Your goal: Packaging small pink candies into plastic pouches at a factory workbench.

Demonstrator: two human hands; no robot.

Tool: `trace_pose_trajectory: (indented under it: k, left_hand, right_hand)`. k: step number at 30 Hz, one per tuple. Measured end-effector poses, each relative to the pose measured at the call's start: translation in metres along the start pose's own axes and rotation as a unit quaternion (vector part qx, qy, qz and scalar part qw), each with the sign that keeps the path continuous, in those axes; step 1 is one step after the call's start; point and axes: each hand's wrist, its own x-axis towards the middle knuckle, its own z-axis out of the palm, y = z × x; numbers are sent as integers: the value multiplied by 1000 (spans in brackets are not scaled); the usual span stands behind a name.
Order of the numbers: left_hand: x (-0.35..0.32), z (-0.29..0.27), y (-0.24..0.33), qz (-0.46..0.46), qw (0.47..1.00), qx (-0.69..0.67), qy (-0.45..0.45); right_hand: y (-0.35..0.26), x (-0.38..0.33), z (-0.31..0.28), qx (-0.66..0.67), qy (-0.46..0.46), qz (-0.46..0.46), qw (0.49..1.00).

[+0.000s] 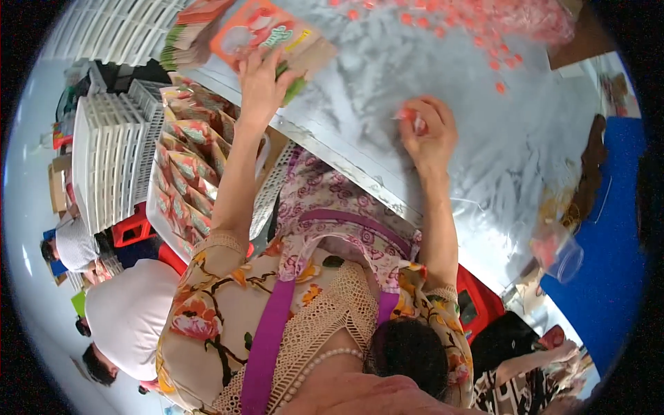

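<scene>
Flat on the grey metal table [360, 69], at the upper left, lies an orange pouch [252, 31] with a printed front and a green leaf design. My left hand [263, 86] rests on the lower part of that pouch, fingers spread. My right hand [430, 131] is over the table's middle, its fingers curled around small red wrapped pieces [415, 123], partly hidden by the palm. Beside the pouch leans a stack of similar pouches [188, 43]. Loose red pieces [477, 41] are scattered across the far side of the table.
To my left, a white crate [160, 220] holds rows of upright filled pouches [194, 162]. Stacked white crates [104, 162] stand beyond it. A clear plastic cup [564, 259] is by the table's right edge. People sit behind on the left and at lower right.
</scene>
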Motion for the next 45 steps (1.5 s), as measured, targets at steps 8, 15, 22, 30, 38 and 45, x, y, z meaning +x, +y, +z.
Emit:
trace_pose_trajectory:
  k: [8,15,22,30,38,45]
  left_hand:
    - [3,-13,-25,53,991,-119,-28]
    - [29,-38,-11,-281,924,-181,-187]
    - [16,13,-48,-316,870,-363,-110]
    - [24,-11,-31,-251,895,-256,-264]
    - [7,8,9,-33,995,19,-97]
    - [15,4,0,-48,991,17,-126]
  right_hand:
    - [6,5,-7,149,-3,181,972]
    - [4,8,-13,233,29,246,940]
    - [12,9,-17,307,46,311,898]
    - [7,16,-25,393,75,337,853]
    - [4,14,-23,441,81,368,815]
    - [-10,15,-22,495,70,366,785]
